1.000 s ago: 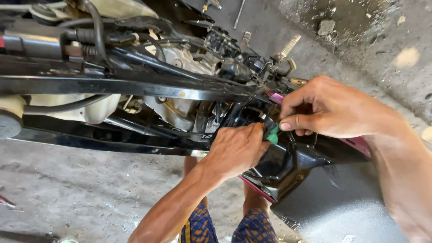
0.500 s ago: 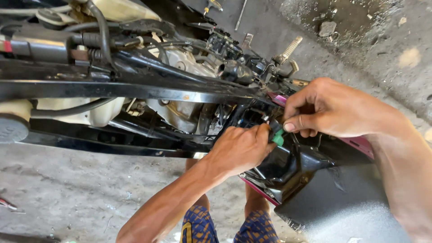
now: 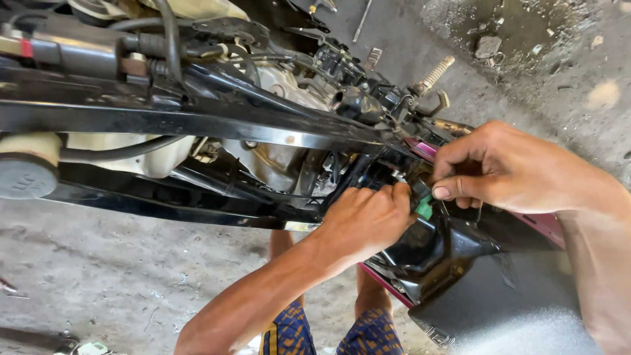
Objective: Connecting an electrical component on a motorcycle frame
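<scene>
Looking down on a stripped motorbike, we see both hands meeting at a small green plastic connector (image 3: 424,209) tucked just behind the long black steel frame rail (image 3: 197,121). Our left hand (image 3: 365,220) is curled over the black plastic housing (image 3: 427,246) below it, fingers bunched together, knuckles up; what sits under them is hidden, so we can't tell if they actually grip anything. Our right hand (image 3: 506,167) has thumb and forefinger pressed together, pinching the dark wire end right on top of the green piece.

Compared with a second ago, the left hand has slid up and to the right, so it's now touching the connector's side rather than sitting lower on the housing, and the right hand has barely shifted. To us that reads as bracing one half while the other gets worked on, still mid-fiddle.

The cream plastic tank (image 3: 125,154) sits well off to the left, and bare grey concrete floor (image 3: 118,276) lies below.
</scene>
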